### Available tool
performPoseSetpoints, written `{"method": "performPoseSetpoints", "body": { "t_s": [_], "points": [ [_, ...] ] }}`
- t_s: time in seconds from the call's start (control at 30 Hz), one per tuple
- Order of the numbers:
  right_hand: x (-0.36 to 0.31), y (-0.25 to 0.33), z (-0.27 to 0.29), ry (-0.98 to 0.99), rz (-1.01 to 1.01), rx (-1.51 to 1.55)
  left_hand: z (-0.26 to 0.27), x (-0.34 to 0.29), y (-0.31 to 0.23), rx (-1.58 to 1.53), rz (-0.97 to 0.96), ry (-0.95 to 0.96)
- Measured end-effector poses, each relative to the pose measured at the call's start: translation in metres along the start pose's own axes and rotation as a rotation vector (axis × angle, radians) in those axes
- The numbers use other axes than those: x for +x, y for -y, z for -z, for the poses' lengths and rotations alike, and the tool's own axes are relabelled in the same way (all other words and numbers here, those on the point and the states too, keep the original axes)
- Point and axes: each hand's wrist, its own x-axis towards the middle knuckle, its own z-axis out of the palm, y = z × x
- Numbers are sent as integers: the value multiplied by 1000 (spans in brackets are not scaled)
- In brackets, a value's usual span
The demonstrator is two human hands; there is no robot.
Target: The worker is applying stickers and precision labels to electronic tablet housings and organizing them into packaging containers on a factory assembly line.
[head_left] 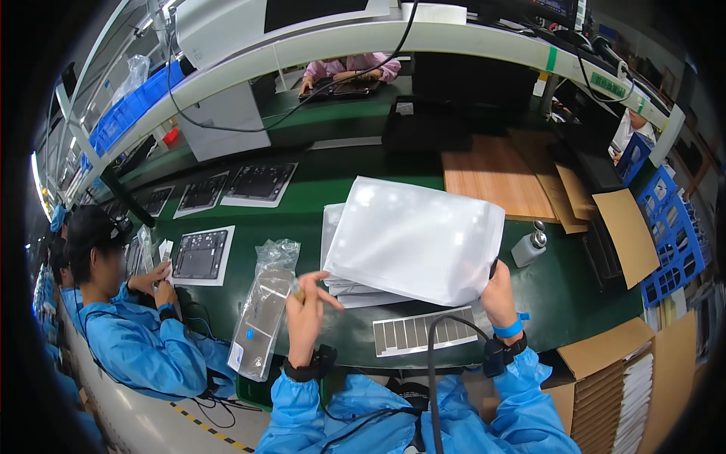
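A large white, translucent flat pouch is tilted over a stack of similar white sheets or pouches on the bench. My right hand grips its lower right corner, with a small dark thing showing by the fingertips. Close to the pouch's lower left edge, my left hand has its fingers apart and holds nothing I can see. Something yellowish covers one of its fingertips. Left of that hand lies a clear plastic bag of grey-brown flat pieces. A strip sheet of grey rectangles rests in front of the stack.
A pump bottle stands right of the pouch. Wooden boards, an open carton and a blue rack are farther right. Black panels on white sheets line the left side, where a co-worker sits. A shelf beam crosses above.
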Motion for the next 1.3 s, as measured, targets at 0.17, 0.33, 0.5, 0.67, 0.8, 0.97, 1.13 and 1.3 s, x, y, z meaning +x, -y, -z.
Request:
{"method": "performPoseSetpoints", "body": {
  "t_s": [0.17,0.33,0.5,0.67,0.8,0.97,1.13,1.3],
  "points": [
    [-5,-2,-2,17,-22,36,0,13,0,-153,78,-100],
    [-3,-4,11,29,-8,8,-5,22,4,170,-20,-104],
    [9,15,97,-222,22,-86,42,21,26,51,-24,-355],
    [-16,71,168,-468,38,113,24,26,38,261,97,-291],
    [6,93,142,-397,104,124,-4,38,35,302,35,-277],
    [54,76,31,-75,-40,110,-18,37,40,335,15,-229],
    [77,34,-1,147,-210,-70,-21,37,61,162,10,-233],
    [92,-30,3,171,-324,-72,-11,40,76,55,195,-171]
  ]
}}
